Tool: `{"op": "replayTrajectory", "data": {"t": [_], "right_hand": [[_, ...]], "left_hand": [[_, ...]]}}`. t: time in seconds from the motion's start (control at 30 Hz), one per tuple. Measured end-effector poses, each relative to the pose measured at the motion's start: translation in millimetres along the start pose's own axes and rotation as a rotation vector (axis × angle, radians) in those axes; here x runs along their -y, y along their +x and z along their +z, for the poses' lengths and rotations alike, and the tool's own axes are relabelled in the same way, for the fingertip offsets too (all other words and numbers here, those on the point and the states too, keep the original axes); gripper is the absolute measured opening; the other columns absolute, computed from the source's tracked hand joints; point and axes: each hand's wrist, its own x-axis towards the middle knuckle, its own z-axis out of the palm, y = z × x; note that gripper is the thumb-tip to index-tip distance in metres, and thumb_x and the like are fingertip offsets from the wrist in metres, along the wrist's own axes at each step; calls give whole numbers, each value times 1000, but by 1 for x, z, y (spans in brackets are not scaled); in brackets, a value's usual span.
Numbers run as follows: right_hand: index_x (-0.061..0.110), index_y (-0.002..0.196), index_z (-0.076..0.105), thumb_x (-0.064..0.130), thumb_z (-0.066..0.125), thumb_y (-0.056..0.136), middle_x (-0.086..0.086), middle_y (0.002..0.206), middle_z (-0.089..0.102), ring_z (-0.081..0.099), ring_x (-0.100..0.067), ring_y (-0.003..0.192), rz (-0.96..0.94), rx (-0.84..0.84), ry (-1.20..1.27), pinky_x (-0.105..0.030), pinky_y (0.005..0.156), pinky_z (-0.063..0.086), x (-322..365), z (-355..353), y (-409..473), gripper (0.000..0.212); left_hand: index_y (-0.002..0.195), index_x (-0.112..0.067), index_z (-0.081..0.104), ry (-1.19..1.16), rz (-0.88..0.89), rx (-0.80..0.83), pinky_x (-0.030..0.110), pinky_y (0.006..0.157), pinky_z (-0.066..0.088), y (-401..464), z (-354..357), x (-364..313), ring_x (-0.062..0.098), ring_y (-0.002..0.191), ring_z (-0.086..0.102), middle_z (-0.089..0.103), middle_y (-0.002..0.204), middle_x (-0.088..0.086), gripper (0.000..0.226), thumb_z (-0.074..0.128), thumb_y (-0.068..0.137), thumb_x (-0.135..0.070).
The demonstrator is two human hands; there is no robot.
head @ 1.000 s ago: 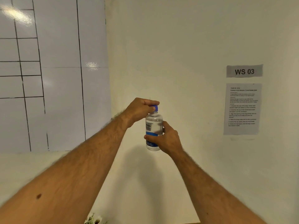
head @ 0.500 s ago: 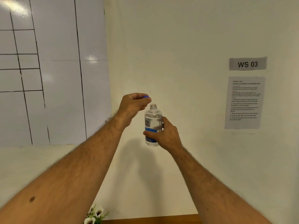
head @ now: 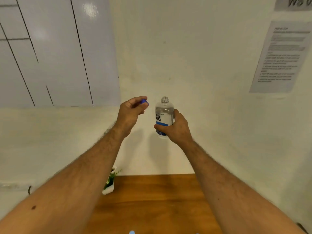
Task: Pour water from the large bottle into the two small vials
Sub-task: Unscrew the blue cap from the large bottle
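My right hand [head: 175, 129] grips the large clear bottle [head: 164, 114] round its lower half and holds it upright in the air in front of the wall. The bottle has a white and blue label, and its threaded neck is bare. To its left, apart from the bottle, my left hand [head: 131, 112] pinches the blue cap [head: 145, 101] at its fingertips. At the bottom edge of the view a small pale blue top [head: 132, 232] just shows; what it belongs to is cut off.
A wooden table [head: 152, 200] lies below my arms, against the cream wall. A small plant in a white pot [head: 109, 183] stands at the table's back left corner. A printed sheet [head: 280, 56] hangs on the wall at right.
My left hand has lifted the blue cap off the bottle and moved it left. The view has tilted down, so the table has come into sight.
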Motion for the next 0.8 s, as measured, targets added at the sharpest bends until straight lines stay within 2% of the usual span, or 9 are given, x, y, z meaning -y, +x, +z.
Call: {"op": "replayTrajectory", "data": {"t": [0.17,0.23,0.3,0.4,0.57,0.67,0.8], "right_hand": [[23,128,48,35,88,68,3,120,59,57,-19,110,75,37,-29,-33,89,54,-60,28,-32,73],[23,129,48,34,89,69,3,121,59,58,-19,111,120,48,-24,-36,90,56,-85,39,-45,74],[25,132,46,31,89,69,4,124,58,58,-19,114,173,60,-9,-37,92,56,-108,53,-59,77],[24,137,43,27,89,70,3,132,56,55,-18,121,253,94,-30,-36,97,54,-139,74,-78,81],[23,139,44,25,91,65,5,132,56,55,-15,122,373,121,-38,-35,97,55,-191,105,-112,87],[25,136,46,23,91,65,7,131,58,55,-13,121,446,101,-34,-34,98,53,-218,118,-131,85],[24,137,47,21,92,65,8,132,59,54,-11,122,533,116,-24,-27,99,49,-252,132,-148,85]], "left_hand": [[103,-16,71,35,-162,6,27,89,55,-37,-21,72,12,92,69,74,97,1,26,75,81,-1],[106,-20,71,106,-219,19,28,91,54,-51,-26,100,13,97,69,73,102,-2,29,75,82,-4],[117,-23,68,181,-277,51,27,92,53,-68,-29,127,11,101,68,71,109,-5,35,73,86,-9],[131,-23,62,257,-333,133,27,93,51,-90,-33,164,10,105,65,67,116,-5,43,70,89,-16],[120,-25,68,369,-423,167,19,91,49,-125,-44,226,1,102,63,68,113,-10,36,75,85,-20],[118,-25,68,409,-506,202,9,82,45,-148,-50,259,-4,97,63,69,109,-13,37,77,82,-18],[117,-24,69,471,-601,256,18,88,50,-170,-55,303,1,96,66,72,107,-11,38,79,80,-18]]}}
